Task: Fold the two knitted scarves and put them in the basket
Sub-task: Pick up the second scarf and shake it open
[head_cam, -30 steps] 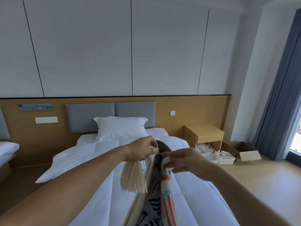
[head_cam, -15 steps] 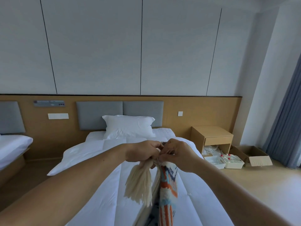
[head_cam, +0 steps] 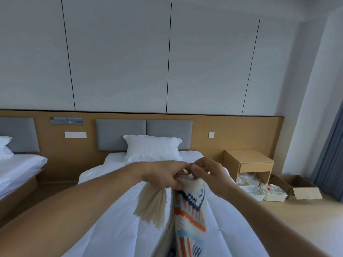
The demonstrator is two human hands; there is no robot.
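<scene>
In the head view, low in the centre of the frame, the left hand (head_cam: 163, 175) and right hand (head_cam: 208, 173) meet fingertip to fingertip above the bed (head_cam: 111, 230). Each pinches the top edge of the patterned scarf (head_cam: 190, 212) with curled fingers. Its long axis hangs straight down beneath them, with the cream fringe (head_cam: 152, 206) under the left hand. Both forearms reach forward, equally near. No basket shows.

I see a bed (head_cam: 115, 229) ahead of me, made up with a white duvet, with one white pillow (head_cam: 152, 147) lying at its head. A second bed (head_cam: 20, 167) at the left edge carries its own pillow (head_cam: 4, 147). On the floor (head_cam: 306, 229) to the right sit two white trays (head_cam: 274, 193) and an open cardboard box (head_cam: 297, 184), just beside each other.
</scene>
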